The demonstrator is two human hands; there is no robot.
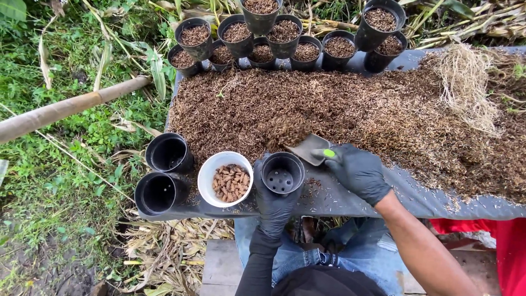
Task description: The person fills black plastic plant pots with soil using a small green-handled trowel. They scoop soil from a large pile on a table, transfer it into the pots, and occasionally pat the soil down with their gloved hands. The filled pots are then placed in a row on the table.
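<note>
A long grey table (pixel 383 200) stands out among grass and dry stalks, and most of its top is buried under a broad brown heap of husk-like potting mix (pixel 350 115), with a pale tangle of roots (pixel 466 87) lying on it toward the far right. Along the far edge a crowd of black pots (pixel 285 33) stands already filled to the brim with the same mix, a dozen or so as far as I can count, so I'd judge a good part of the potting is done. At the near left edge two empty black pots (pixel 164 172) wait, and beside them is a white bowl (pixel 224 178) with a small pile of brown pellets in it. The left hand (pixel 274 203), in a black glove, is wrapped around a small black pot (pixel 282 172) at the table's near edge; its drain holes show, so nothing is in it yet. The right hand (pixel 359 172), gloved too, is closed on the green handle of a trowel (pixel 309 148) carrying a scoop of mix just above and behind that pot. This pot and the two spares look to be what is left.
</note>
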